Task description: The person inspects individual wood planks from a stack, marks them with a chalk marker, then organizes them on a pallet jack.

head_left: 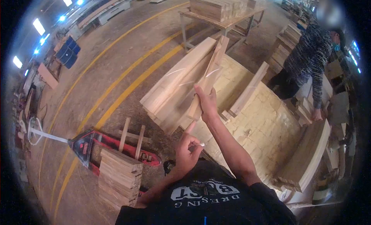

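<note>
Wooden board [211,76] in hand beside the worktop [251,136]

Right hand [208,104] clamped on it, at the worktop's left edge; left hand [187,149] pinching a white piece [202,144]; on the black shirt [216,201], upside-down lettering seems to read "DRESING"; larger letters unclear.

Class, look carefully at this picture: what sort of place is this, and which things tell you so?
Probably a woodworking shop: cut boards are stacked on a table, more wood is piled by the red pallet truck, and the right hand holds a plank.
</note>
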A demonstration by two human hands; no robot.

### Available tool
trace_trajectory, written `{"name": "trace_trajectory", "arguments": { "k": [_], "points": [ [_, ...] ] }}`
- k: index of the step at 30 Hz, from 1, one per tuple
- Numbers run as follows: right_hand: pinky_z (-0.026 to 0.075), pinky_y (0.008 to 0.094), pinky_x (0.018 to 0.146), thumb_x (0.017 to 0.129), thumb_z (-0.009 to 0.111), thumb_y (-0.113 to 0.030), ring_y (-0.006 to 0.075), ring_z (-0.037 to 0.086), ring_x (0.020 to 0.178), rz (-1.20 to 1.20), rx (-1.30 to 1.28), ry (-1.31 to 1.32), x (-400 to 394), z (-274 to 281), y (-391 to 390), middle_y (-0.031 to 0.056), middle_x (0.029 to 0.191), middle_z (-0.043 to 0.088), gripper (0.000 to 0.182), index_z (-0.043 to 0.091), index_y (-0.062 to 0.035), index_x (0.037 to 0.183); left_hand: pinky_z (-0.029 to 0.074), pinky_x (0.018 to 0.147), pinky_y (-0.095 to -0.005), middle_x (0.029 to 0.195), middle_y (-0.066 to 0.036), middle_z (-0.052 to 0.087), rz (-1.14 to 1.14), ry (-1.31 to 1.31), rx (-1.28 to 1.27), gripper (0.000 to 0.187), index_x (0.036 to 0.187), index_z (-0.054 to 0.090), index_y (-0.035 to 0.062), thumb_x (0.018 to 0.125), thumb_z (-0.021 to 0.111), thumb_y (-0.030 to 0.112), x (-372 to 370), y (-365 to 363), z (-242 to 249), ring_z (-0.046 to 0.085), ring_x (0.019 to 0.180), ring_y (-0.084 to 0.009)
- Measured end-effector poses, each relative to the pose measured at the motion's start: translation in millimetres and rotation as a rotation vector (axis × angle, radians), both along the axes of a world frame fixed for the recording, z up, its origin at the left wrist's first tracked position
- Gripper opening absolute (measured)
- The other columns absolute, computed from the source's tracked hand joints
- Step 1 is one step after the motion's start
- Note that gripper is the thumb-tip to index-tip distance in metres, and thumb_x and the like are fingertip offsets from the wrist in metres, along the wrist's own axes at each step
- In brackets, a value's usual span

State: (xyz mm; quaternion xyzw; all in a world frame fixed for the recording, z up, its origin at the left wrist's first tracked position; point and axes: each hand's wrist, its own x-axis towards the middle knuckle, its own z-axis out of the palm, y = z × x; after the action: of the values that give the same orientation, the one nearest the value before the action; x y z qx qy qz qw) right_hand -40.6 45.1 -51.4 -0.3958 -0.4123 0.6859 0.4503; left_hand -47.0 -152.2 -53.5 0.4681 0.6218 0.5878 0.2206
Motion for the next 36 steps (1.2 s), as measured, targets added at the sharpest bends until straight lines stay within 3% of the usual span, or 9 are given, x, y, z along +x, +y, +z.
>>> {"name": "trace_trajectory", "arguments": {
  "k": [2, 6, 9, 16, 23, 26, 28, 31, 36],
  "points": [
    [0.054, 0.0304, 0.068, 0.086, 0.073, -0.033, 0.0168, 0.061, 0.077, -0.022, 0.057, -0.033, 28, 2, 0, 0.0105, 0.094, 0.062, 0.058, 0.048, 0.0043, 0.122, 0.048, 0.062, -0.0279, 0.113, -0.022, 0.065, -0.044, -0.095, 0.098, 0.018, 0.089, 0.053, 0.0009, 0.079, 0.067, -0.004, 4, 3, -3, 0.061, 0.069, -0.0173],
    [0.056, 0.0324, 0.066, 0.089, 0.069, -0.032, 0.0201, 0.064, 0.075, -0.009, -0.067, -0.03, 85, 30, -18, 0.0122, 0.086, 0.062, 0.05, 0.05, 0.0038, 0.118, 0.049, 0.06, -0.0286, 0.095, -0.015, 0.068, -0.025, -0.082, 0.061, 0.017, 0.09, 0.054, 0.0012, 0.08, 0.068, -0.003, -2, 7, -15, 0.063, 0.069, -0.0164],
    [0.058, 0.0343, 0.066, 0.092, 0.064, -0.036, 0.0243, 0.066, 0.074, -0.173, -0.027, 0.109, 116, 55, -27, 0.017, 0.091, 0.065, 0.047, 0.052, 0.0021, 0.117, 0.049, 0.056, -0.0309, 0.078, -0.008, 0.063, -0.04, 0.222, 0.054, 0.018, 0.09, 0.056, 0.0043, 0.08, 0.071, -0.001, 7, 22, 16, 0.061, 0.062, -0.0163],
    [0.056, 0.0336, 0.069, 0.095, 0.057, -0.042, 0.0243, 0.065, 0.076, -0.305, -0.175, 0.41, 198, 66, -30, 0.0143, 0.084, 0.064, 0.046, 0.053, 0.0005, 0.113, 0.05, 0.055, -0.0337, 0.077, -0.009, 0.061, -0.38, 0.319, 0.379, 0.025, 0.09, 0.058, 0.0057, 0.074, 0.075, -0.001, 51, 70, 45, 0.062, 0.063, -0.0239],
    [0.059, 0.0356, 0.072, 0.092, 0.065, -0.037, 0.0259, 0.066, 0.081, -0.282, -0.28, 0.524, 209, 33, -35, 0.0165, 0.09, 0.062, 0.048, 0.048, 0.001, 0.115, 0.046, 0.052, -0.0362, 0.075, -0.007, 0.053, -0.474, 0.527, 0.656, 0.017, 0.086, 0.059, 0.0056, 0.075, 0.072, 0.007, 89, 101, 50, 0.056, 0.062, -0.0228],
    [0.06, 0.0367, 0.07, 0.091, 0.065, -0.037, 0.0265, 0.066, 0.084, -0.184, -0.342, 0.573, 214, 21, -24, 0.0176, 0.094, 0.062, 0.05, 0.045, -0.0001, 0.119, 0.045, 0.053, -0.0374, 0.074, -0.007, 0.051, -0.451, 0.669, 0.632, 0.015, 0.081, 0.055, 0.0065, 0.077, 0.069, 0.008, 77, 111, 56, 0.055, 0.063, -0.0237],
    [0.06, 0.0368, 0.071, 0.092, 0.064, -0.037, 0.0264, 0.066, 0.084, -0.279, -0.31, 0.484, 211, 22, -23, 0.018, 0.096, 0.062, 0.05, 0.045, -0.0001, 0.12, 0.045, 0.055, -0.0403, 0.073, -0.009, 0.051, -0.21, 0.747, 0.414, 0.016, 0.079, 0.053, 0.0077, 0.077, 0.07, 0.007, 50, 124, 44, 0.056, 0.064, -0.0276],
    [0.059, 0.0367, 0.072, 0.091, 0.065, -0.035, 0.0252, 0.066, 0.086, -0.334, -0.281, 0.332, 217, 2, -1, 0.0179, 0.101, 0.062, 0.052, 0.044, 0.0006, 0.123, 0.045, 0.052, -0.0373, 0.064, -0.01, 0.058, 0.091, 0.476, 0.15, 0.016, 0.077, 0.055, 0.0059, 0.078, 0.071, 0.004, -2, 125, 35, 0.059, 0.055, -0.0273],
    [0.056, 0.0333, 0.076, 0.089, 0.068, -0.03, 0.0195, 0.065, 0.091, -0.318, -0.076, 0.018, 217, -89, 61, 0.0139, 0.108, 0.061, 0.057, 0.043, 0.003, 0.129, 0.046, 0.054, -0.0322, 0.064, -0.008, 0.059, -0.08, 0.222, -0.145, 0.015, 0.078, 0.056, 0.0036, 0.08, 0.072, 0.004, -14, 62, -2, 0.058, 0.055, -0.0162]
  ]
}}
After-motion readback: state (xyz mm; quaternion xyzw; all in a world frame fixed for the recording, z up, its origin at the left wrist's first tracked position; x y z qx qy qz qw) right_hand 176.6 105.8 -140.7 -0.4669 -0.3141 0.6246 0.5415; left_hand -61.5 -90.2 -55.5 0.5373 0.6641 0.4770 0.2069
